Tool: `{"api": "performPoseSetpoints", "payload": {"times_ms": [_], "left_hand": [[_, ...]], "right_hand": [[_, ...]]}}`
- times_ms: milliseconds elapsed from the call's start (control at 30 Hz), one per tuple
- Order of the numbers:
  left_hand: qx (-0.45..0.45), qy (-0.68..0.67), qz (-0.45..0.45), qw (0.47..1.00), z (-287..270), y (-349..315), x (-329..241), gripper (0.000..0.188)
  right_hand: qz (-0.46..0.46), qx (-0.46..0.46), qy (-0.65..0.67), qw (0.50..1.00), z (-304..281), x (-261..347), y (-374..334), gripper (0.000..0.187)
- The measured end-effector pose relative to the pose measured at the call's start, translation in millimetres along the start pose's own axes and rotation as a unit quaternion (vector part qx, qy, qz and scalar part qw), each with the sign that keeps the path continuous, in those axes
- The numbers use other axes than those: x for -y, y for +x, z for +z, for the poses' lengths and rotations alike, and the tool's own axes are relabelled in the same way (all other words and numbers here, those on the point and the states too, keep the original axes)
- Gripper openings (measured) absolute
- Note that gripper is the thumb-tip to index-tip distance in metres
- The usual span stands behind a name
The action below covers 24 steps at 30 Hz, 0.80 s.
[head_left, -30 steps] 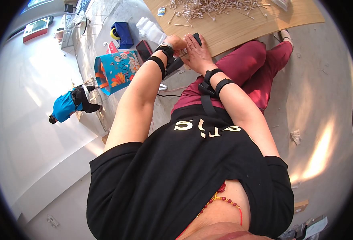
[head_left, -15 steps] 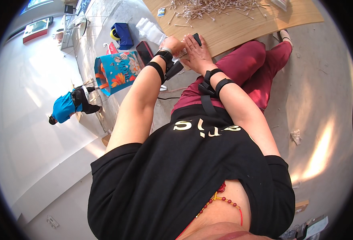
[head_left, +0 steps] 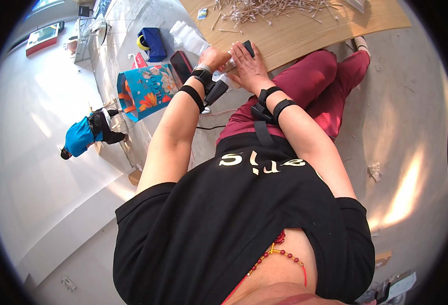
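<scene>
At the near left corner of the wooden table, my left hand (head_left: 214,58) is closed, its fingers curled at one end of a clear plastic packet (head_left: 230,65). What fills the packet is too small to make out. Beside it my right hand (head_left: 250,66) lies flat with fingers stretched forward, its fingertips next to a small black object (head_left: 249,48). The palm hides part of the packet and the tabletop. A heap of loose cotton swabs (head_left: 254,11) spreads over the table (head_left: 295,43) beyond my hands.
Left of the table are white plastic bags (head_left: 187,36), a blue tape dispenser (head_left: 155,44), a dark red phone-like object (head_left: 181,66) and a blue floral bag (head_left: 145,91). Farther left, a person in a blue shirt (head_left: 80,136) bends over. A small packet (head_left: 202,13) lies near the swabs.
My left hand has shifted slightly left, away from my right hand, and more of the clear packet shows between them. My right hand stays nearly in place.
</scene>
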<state>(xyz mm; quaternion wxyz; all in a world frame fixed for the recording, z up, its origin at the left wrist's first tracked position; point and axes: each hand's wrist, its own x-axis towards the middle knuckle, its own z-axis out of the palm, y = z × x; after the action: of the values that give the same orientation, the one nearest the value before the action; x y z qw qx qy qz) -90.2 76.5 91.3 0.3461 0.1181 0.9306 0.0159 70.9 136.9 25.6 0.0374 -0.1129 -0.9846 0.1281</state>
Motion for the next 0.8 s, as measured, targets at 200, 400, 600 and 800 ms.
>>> {"api": "performPoseSetpoints", "payload": {"times_ms": [200, 400, 600, 800], "left_hand": [[-0.006, 0.034, 0.006, 0.999, 0, -4, -4, 0.045], [-0.047, 0.051, 0.026, 0.997, 7, -2, 0, 0.048], [-0.065, 0.038, 0.039, 0.996, 11, -1, -4, 0.047], [-0.041, 0.022, 0.035, 0.998, 6, -7, -3, 0.046]], "right_hand": [[-0.006, 0.002, -0.023, 1.000, 1, 1, 2, 0.091], [-0.039, 0.040, -0.038, 0.998, -5, 5, 4, 0.088], [-0.073, -0.002, -0.013, 0.997, 1, 4, 7, 0.087], [-0.088, -0.024, -0.001, 0.996, 0, 3, 7, 0.084]]}}
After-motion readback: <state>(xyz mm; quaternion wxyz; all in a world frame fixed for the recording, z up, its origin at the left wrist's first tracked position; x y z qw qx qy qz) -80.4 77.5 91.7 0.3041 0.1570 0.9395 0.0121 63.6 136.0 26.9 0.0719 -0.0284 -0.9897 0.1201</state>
